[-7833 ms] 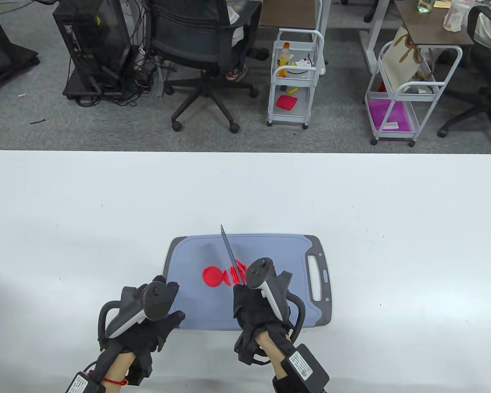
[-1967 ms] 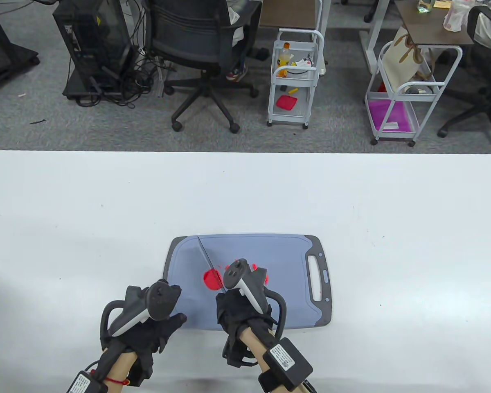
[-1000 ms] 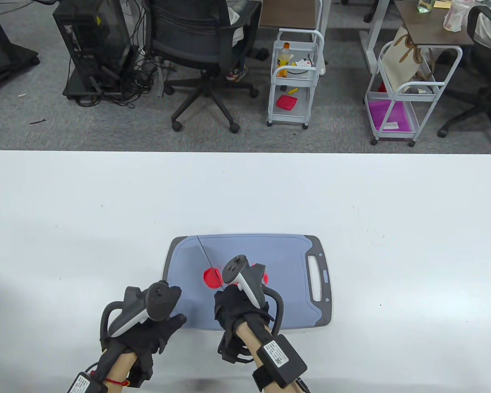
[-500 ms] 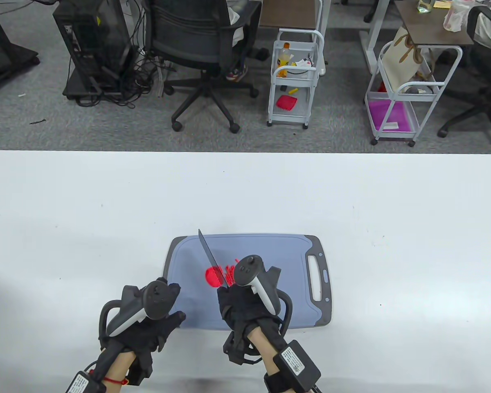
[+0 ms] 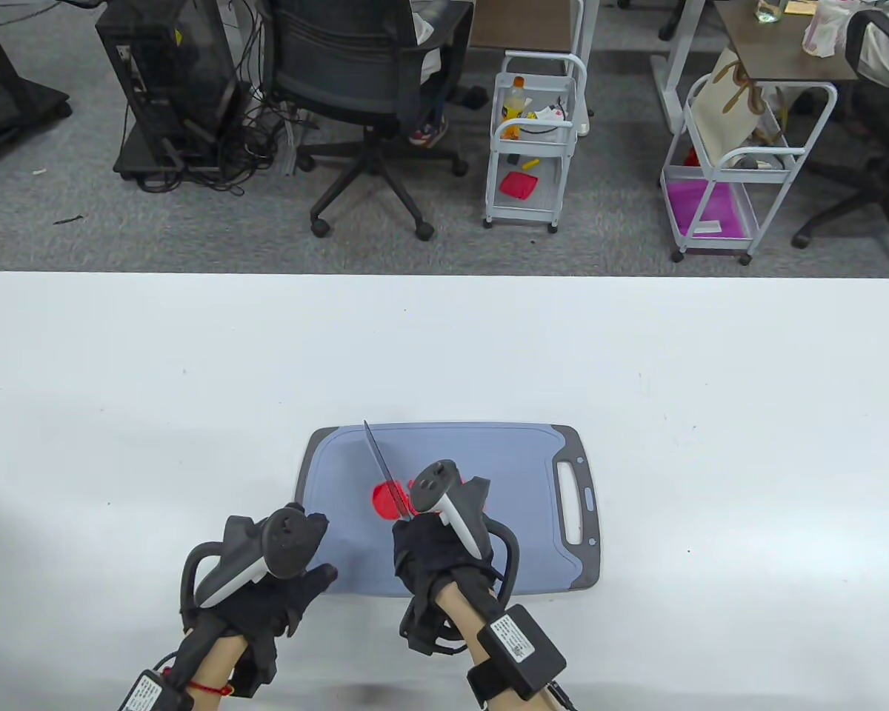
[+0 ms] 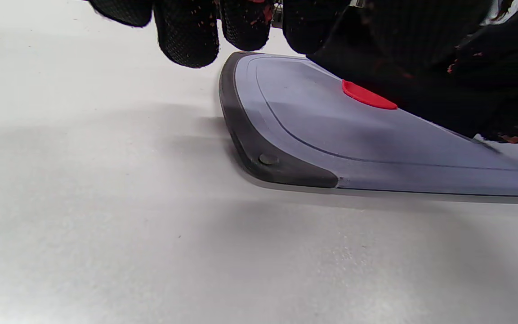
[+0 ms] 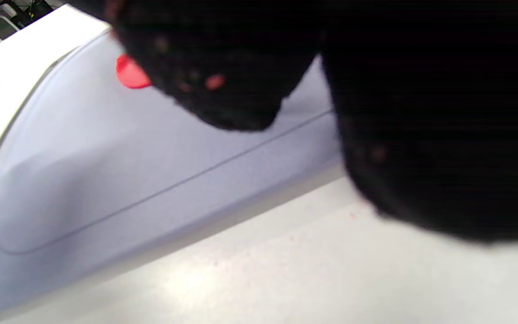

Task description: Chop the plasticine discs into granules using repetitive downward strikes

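Table view: the right hand point(image 5: 431, 548) grips a knife point(image 5: 385, 469), its blade slanting over a red plasticine disc point(image 5: 387, 500) on the grey cutting board point(image 5: 518, 459); the left hand point(image 5: 281, 585) rests at the board's near-left corner, its grip impossible to tell.

Left wrist view: gloved fingertips point(image 6: 187, 36) hang above the board's corner, the disc point(image 6: 367, 95) lying flat further in.

Right wrist view: the blurred glove point(image 7: 421, 112) fills the frame; the disc point(image 7: 129, 74) shows beyond.

From above, the right hand point(image 5: 433, 552) and its tracker point(image 5: 452, 503) cover the knife handle and most of the chopped red plasticine point(image 5: 390, 499). The right wrist view is blurred, the glove filling most of it; only a red sliver point(image 7: 129, 74) shows. In the left wrist view the cutting board point(image 6: 313, 135) runs off the right edge.
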`<move>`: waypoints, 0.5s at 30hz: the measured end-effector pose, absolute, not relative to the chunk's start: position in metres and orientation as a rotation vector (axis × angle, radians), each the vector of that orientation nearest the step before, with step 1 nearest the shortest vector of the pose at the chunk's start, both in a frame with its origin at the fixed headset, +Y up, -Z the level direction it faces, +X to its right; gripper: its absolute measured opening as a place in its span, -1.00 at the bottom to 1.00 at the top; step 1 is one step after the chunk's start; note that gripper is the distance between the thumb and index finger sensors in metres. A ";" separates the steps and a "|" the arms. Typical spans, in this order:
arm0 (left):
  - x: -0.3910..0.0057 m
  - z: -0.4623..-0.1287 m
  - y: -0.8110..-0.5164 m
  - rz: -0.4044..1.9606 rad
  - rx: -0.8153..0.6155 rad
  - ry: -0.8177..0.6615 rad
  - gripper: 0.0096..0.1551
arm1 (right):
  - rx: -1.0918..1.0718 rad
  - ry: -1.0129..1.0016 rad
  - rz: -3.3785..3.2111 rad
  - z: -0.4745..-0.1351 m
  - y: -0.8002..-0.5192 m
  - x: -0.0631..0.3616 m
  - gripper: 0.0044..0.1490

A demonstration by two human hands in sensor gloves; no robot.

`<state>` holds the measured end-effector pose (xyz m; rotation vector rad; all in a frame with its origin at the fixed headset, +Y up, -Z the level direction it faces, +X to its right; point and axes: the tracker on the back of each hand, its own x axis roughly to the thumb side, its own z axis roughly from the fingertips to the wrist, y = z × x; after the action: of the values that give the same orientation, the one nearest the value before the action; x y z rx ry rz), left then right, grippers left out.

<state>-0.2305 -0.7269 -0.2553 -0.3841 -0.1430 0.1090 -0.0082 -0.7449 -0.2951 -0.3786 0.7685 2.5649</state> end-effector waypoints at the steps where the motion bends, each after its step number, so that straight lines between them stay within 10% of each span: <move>1: -0.230 -0.255 -0.727 0.104 -0.388 -0.144 -0.08 | -0.374 0.747 2.595 -0.294 -0.743 -0.008 -0.24; 15: -0.231 -0.254 -0.728 0.104 -0.390 -0.143 -0.09 | -0.285 0.477 2.649 -0.287 -0.723 -0.025 -0.26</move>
<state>-0.2310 -0.7278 -0.2544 -0.3900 -0.1425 0.1041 -0.0254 -0.7229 -0.2869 -0.2848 0.4772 2.6491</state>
